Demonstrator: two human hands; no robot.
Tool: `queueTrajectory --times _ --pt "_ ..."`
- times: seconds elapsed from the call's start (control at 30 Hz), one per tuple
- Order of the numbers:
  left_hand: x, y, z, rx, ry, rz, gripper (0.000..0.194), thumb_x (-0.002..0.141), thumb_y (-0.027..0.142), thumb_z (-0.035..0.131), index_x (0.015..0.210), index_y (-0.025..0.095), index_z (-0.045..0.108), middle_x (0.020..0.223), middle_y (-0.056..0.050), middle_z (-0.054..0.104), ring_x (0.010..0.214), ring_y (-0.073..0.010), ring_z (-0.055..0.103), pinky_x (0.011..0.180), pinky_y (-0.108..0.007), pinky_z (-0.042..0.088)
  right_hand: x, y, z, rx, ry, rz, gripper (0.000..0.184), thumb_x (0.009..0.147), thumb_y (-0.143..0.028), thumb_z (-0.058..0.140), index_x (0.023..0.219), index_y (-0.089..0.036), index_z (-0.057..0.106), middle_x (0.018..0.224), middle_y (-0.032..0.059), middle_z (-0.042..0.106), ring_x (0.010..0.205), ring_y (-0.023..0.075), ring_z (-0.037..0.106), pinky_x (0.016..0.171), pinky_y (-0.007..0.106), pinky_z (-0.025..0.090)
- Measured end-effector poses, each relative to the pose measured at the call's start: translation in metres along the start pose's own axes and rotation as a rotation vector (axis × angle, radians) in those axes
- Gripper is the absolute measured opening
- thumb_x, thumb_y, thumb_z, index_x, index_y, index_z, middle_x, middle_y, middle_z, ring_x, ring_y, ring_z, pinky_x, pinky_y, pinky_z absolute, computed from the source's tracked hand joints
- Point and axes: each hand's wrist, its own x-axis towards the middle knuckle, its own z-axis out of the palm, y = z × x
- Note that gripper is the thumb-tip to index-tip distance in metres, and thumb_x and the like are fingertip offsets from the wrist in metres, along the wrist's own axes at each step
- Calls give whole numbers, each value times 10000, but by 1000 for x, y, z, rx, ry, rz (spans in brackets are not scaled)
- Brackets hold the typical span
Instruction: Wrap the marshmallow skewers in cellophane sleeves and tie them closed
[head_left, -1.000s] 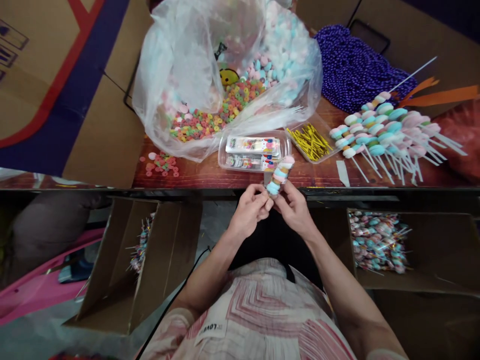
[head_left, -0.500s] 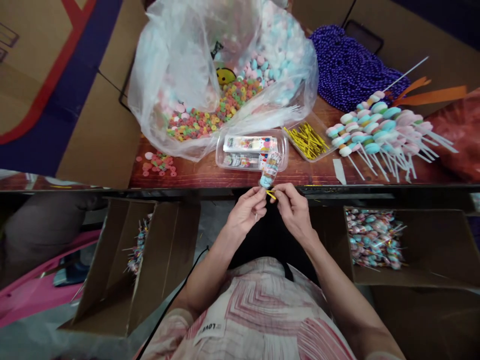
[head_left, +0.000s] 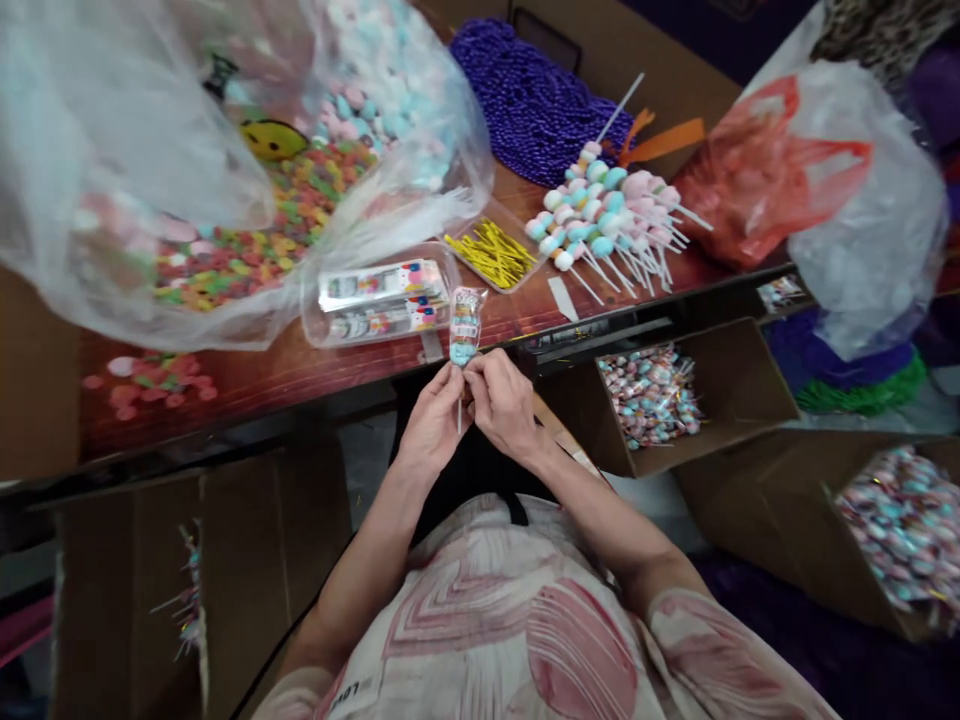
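Note:
A candy skewer (head_left: 465,328) in a clear printed wrapper stands upright at the table's front edge, pastel pieces inside and its white stick pointing down. My left hand (head_left: 430,418) is closed around the stick just below the candy. Against the wrapper's gathered neck, my right hand (head_left: 501,402) pinches with thumb and forefinger; the yellow twist tie seen there earlier is hidden by the fingers. Just behind lie a clear tray (head_left: 309,325) of printed wrappers and a tray of yellow twist ties (head_left: 491,253).
A large clear bag (head_left: 247,325) holds gummy rings and pastel candies. Loose rings (head_left: 161,385) lie at left. Unwrapped candy skewers (head_left: 600,210) are piled at right, near purple cord (head_left: 540,100) and a red bag (head_left: 750,190). Cardboard boxes (head_left: 739,385) with wrapped skewers stand below the table.
My view has swung right, showing more boxes and bags there. The twist tie's yellow ends, visible between my fingers before, are now covered. The skewer has become more upright.

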Motion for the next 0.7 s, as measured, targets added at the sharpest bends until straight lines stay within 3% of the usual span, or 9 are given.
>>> queueTrajectory --times 0.1,0.2,0.27,0.4,0.53,0.6,0.7 --pt "2 -10 5 130 -109 5 390 820 561 709 934 188 721 945 -45 698 850 -155 646 745 -264 513 -15 7 -13 168 43 167 191 979 -271 425 810 -228 502 819 29 570 770 166 561 755 307 463" --pt "1 -20 9 371 -123 185 535 855 683 573 810 180 749 1122 -85 666 1057 -207 613 872 -294 491 -26 16 -30 263 112 243 168 963 -267 455 809 -221 502 797 8 568 758 155 557 740 296 451" --pt "2 -29 12 511 -72 223 550 842 678 597 681 169 729 1018 -79 672 1002 -193 603 872 -277 471 -30 20 -38 240 164 228 178 958 -263 467 790 -218 506 779 8 564 747 153 552 737 294 447" --pt "5 -45 19 458 -24 -16 473 728 617 761 661 150 730 678 -18 619 681 -116 524 692 -247 446 -37 20 -46 237 212 224 217 945 -271 491 739 -214 531 758 16 587 727 148 551 740 290 454" --pt "7 -55 34 377 -70 -113 382 601 477 894 670 131 749 659 -18 645 643 -103 539 658 -238 451 -52 27 -55 508 254 492 225 900 -338 562 731 -196 602 670 -12 594 604 121 525 597 253 433" --pt "9 -65 40 414 -66 -94 358 588 437 900 735 135 775 680 -24 675 655 -110 570 678 -242 467 -64 35 -62 606 231 614 251 886 -387 588 748 -185 645 630 -23 584 544 105 486 535 239 397" --pt "15 -89 46 557 -19 -12 293 625 377 864 784 145 781 710 -26 712 656 -119 598 665 -242 468 -87 47 -69 614 199 688 269 850 -411 635 719 -178 663 603 -27 577 511 87 446 501 227 359"
